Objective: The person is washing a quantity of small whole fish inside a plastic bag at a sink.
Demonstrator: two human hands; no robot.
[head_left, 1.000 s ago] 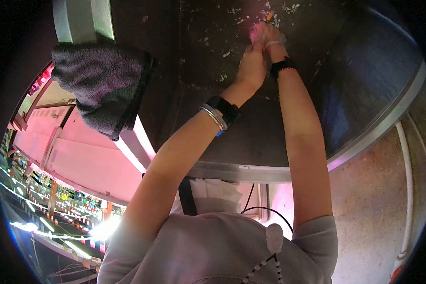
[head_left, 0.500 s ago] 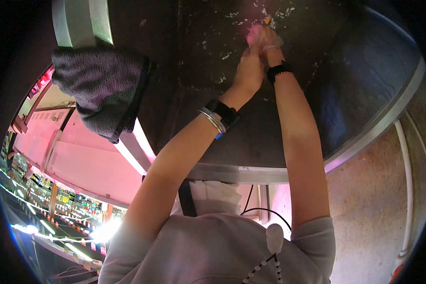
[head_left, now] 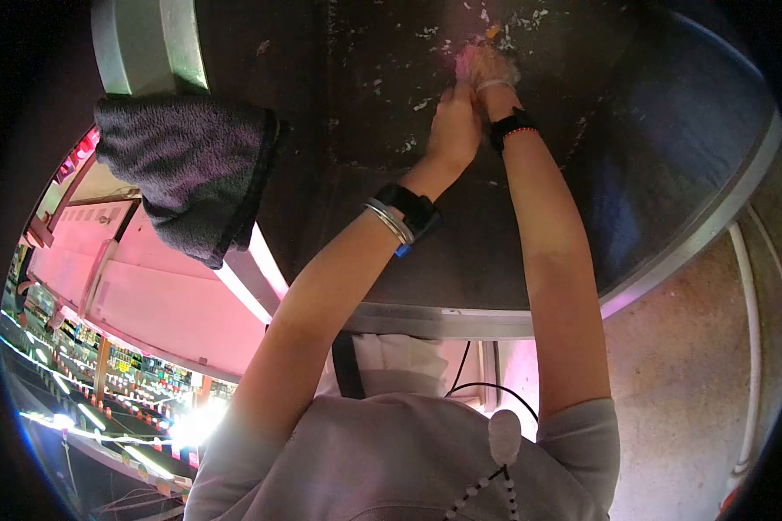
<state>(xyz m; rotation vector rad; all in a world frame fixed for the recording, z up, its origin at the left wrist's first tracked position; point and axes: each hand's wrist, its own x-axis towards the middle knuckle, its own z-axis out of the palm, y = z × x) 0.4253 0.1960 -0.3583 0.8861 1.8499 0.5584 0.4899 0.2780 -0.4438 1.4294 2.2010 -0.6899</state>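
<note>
Both hands are close together near the top of the view, over a dark surface (head_left: 382, 243) strewn with small pale flakes. My left hand (head_left: 457, 122) has its fingers drawn in beside the right wrist; what it holds, if anything, is hidden. My right hand (head_left: 493, 68) seems to have a thin clear glove or film (head_left: 499, 83) on it, and its fingers are blurred. A small orange piece (head_left: 493, 32) lies just beyond the right hand. Pinkish light falls on the fingertips.
A dark grey towel (head_left: 187, 165) hangs over a metal bar (head_left: 148, 43) at the left. A metal rim (head_left: 460, 323) edges the dark surface. Pink panels (head_left: 174, 295) stand at the left, a pipe (head_left: 747, 347) on the right wall, and a black cable (head_left: 495, 385) below.
My left hand has shifted slightly down and left, a little apart from the right hand. The right hand stays nearly in place. The view has moved slightly.
</note>
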